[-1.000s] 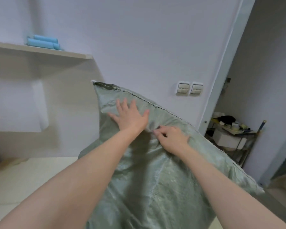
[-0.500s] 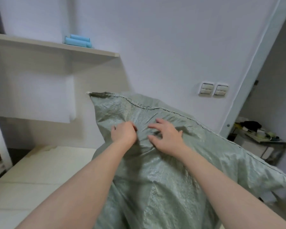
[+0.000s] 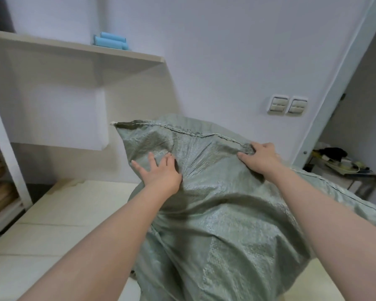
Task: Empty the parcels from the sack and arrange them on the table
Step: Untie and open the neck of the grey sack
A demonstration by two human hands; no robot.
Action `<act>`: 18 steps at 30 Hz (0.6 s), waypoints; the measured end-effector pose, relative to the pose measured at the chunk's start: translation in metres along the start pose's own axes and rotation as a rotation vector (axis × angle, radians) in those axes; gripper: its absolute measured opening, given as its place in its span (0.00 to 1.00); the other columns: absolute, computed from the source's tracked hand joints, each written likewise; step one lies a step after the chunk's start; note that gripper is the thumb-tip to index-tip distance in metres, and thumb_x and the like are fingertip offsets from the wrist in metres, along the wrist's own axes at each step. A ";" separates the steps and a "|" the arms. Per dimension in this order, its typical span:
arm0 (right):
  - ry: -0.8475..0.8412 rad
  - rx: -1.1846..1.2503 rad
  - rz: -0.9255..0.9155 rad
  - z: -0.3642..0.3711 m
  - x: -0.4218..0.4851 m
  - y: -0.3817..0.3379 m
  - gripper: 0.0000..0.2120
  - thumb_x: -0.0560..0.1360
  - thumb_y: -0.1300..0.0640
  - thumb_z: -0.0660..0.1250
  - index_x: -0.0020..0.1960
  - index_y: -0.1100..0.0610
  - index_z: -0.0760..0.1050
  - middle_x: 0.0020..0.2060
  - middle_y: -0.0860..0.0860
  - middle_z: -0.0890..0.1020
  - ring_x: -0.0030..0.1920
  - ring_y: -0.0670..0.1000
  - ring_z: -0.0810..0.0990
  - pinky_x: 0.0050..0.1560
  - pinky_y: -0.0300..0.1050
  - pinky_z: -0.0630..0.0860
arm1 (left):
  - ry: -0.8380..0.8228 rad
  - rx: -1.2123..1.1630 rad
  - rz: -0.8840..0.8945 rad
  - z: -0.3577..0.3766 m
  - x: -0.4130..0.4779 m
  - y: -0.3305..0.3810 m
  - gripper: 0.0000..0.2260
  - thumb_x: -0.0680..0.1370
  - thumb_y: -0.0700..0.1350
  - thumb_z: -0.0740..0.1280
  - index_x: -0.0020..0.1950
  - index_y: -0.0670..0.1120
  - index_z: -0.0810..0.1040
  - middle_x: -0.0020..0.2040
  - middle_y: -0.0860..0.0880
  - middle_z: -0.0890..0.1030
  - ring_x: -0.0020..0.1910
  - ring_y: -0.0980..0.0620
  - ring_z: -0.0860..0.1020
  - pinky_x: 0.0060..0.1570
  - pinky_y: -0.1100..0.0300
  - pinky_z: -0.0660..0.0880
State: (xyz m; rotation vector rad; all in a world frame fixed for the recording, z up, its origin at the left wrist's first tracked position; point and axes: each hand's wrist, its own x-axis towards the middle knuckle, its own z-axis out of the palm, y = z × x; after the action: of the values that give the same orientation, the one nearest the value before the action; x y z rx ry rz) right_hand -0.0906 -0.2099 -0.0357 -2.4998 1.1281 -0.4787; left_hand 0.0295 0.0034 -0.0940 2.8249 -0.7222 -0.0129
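A bulging grey-green woven sack (image 3: 221,224) stands on the pale table (image 3: 59,224), its stitched seam edge uppermost and running just below the wall. The left hand (image 3: 161,172) lies flat against the sack's upper face with fingers spread, gripping nothing, while the right hand (image 3: 258,157) is closed on the seam edge, bunching the fabric (no parcels show). Blue rolls (image 3: 111,41) sit on the shelf (image 3: 78,51) above.

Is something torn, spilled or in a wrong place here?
Nothing stands out. The green sack looks whole, its stitched seam intact, no parcels spilled. Left hand lies flat on it; right hand grips the seam.
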 end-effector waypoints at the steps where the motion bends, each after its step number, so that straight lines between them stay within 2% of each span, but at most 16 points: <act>1: -0.016 0.039 -0.006 -0.001 0.002 -0.001 0.28 0.73 0.39 0.67 0.70 0.48 0.70 0.69 0.57 0.64 0.68 0.61 0.68 0.71 0.50 0.64 | 0.002 -0.032 -0.014 -0.002 0.000 -0.002 0.31 0.82 0.57 0.55 0.80 0.54 0.42 0.80 0.54 0.41 0.77 0.43 0.36 0.65 0.24 0.39; 4: -0.079 0.201 0.023 -0.007 0.002 -0.003 0.24 0.69 0.43 0.75 0.61 0.50 0.75 0.63 0.57 0.69 0.56 0.58 0.75 0.58 0.48 0.74 | 0.041 -0.129 -0.050 -0.014 0.005 -0.006 0.45 0.75 0.61 0.67 0.78 0.56 0.35 0.79 0.52 0.36 0.77 0.43 0.35 0.67 0.25 0.42; 6: -0.131 0.195 -0.007 -0.012 0.000 -0.003 0.22 0.70 0.44 0.75 0.58 0.52 0.74 0.61 0.57 0.72 0.51 0.55 0.75 0.48 0.42 0.72 | 0.080 -0.233 -0.004 -0.025 0.013 -0.002 0.49 0.72 0.62 0.70 0.78 0.57 0.36 0.79 0.51 0.37 0.77 0.43 0.35 0.68 0.26 0.41; 8: -0.183 0.153 -0.076 -0.017 -0.001 -0.004 0.19 0.72 0.42 0.71 0.55 0.53 0.74 0.57 0.55 0.76 0.48 0.52 0.75 0.39 0.41 0.70 | 0.151 -0.317 0.055 -0.036 0.025 0.010 0.47 0.72 0.67 0.67 0.78 0.58 0.39 0.80 0.51 0.40 0.77 0.42 0.36 0.67 0.25 0.41; 10: -0.238 0.126 -0.107 -0.023 -0.004 -0.010 0.17 0.74 0.39 0.67 0.54 0.52 0.76 0.53 0.52 0.78 0.50 0.53 0.76 0.38 0.44 0.73 | 0.208 -0.342 0.101 -0.046 0.038 0.025 0.43 0.71 0.70 0.63 0.78 0.62 0.42 0.80 0.51 0.42 0.77 0.42 0.37 0.65 0.23 0.41; 12: -0.275 0.176 -0.097 -0.025 -0.002 -0.010 0.12 0.76 0.43 0.67 0.51 0.50 0.77 0.48 0.51 0.77 0.48 0.54 0.76 0.35 0.55 0.79 | 0.162 -0.314 0.141 -0.053 0.050 0.038 0.40 0.70 0.73 0.62 0.76 0.66 0.47 0.80 0.52 0.43 0.77 0.42 0.36 0.63 0.21 0.41; 13: -0.282 0.215 -0.094 -0.026 -0.001 -0.008 0.08 0.76 0.46 0.68 0.49 0.50 0.77 0.45 0.51 0.77 0.45 0.54 0.76 0.34 0.58 0.79 | 0.105 -0.294 0.157 -0.055 0.056 0.041 0.37 0.69 0.74 0.62 0.75 0.68 0.52 0.80 0.53 0.44 0.77 0.43 0.36 0.62 0.21 0.40; 15: -0.297 0.253 -0.107 -0.027 0.002 -0.002 0.02 0.77 0.52 0.68 0.49 0.49 0.78 0.42 0.51 0.77 0.42 0.51 0.76 0.33 0.54 0.79 | 0.014 -0.280 0.170 -0.054 0.064 0.041 0.30 0.68 0.75 0.61 0.69 0.68 0.66 0.79 0.56 0.52 0.78 0.43 0.41 0.60 0.20 0.40; 18: -0.338 0.222 -0.148 -0.028 0.008 0.003 0.15 0.78 0.57 0.67 0.64 0.50 0.75 0.46 0.50 0.76 0.42 0.48 0.76 0.35 0.52 0.80 | 0.089 -0.297 0.154 -0.044 0.070 0.037 0.19 0.70 0.71 0.64 0.53 0.63 0.76 0.72 0.55 0.65 0.75 0.44 0.54 0.61 0.20 0.43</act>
State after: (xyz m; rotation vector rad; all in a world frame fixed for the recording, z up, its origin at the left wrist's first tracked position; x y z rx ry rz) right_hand -0.0997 -0.2231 -0.0109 -2.3620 0.7242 -0.1946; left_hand 0.0762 -0.0520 -0.0402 2.4670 -0.8390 0.0290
